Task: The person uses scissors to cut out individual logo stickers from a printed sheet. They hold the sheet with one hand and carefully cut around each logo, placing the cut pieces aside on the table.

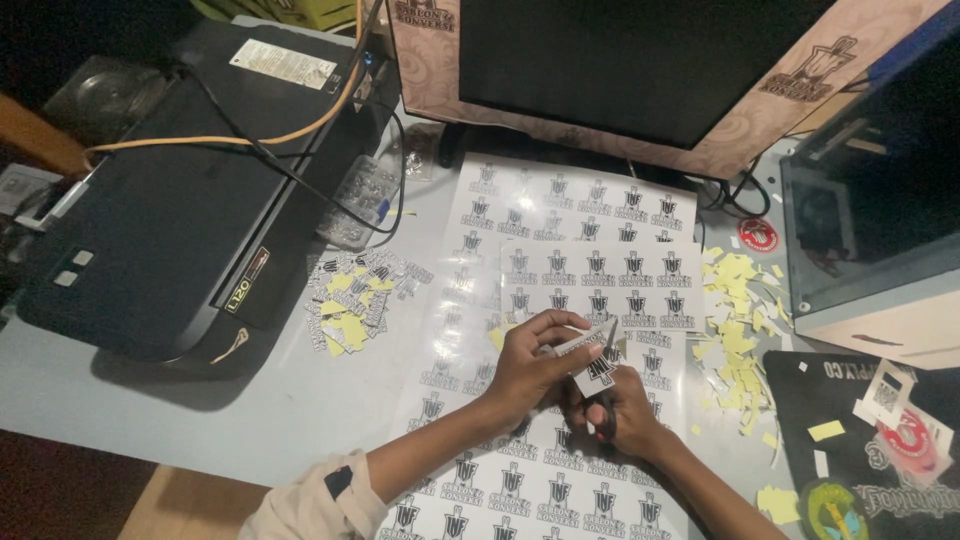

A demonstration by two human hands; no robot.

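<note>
White sticker [596, 372] pinched in left hand [528, 365], right hand [622, 410] gripping scissors [606, 405]

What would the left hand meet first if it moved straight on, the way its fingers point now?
Probably the small cut sticker that the left hand pinches, then the right hand with the scissors; depth is unclear.

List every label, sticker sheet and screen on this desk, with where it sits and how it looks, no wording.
Monitor: top centre, dark screen, pale patterned frame.
Sticker sheets: desk centre, white, rows of black emblems.
Cut sticker: small, white and black, held in the left hand, scissors in the right hand.
Cut sticker pile: beside the black printer, mixed with yellow scraps.
Printer label: white rectangle on its lid.
Round red sticker: right of the sheets.
</note>
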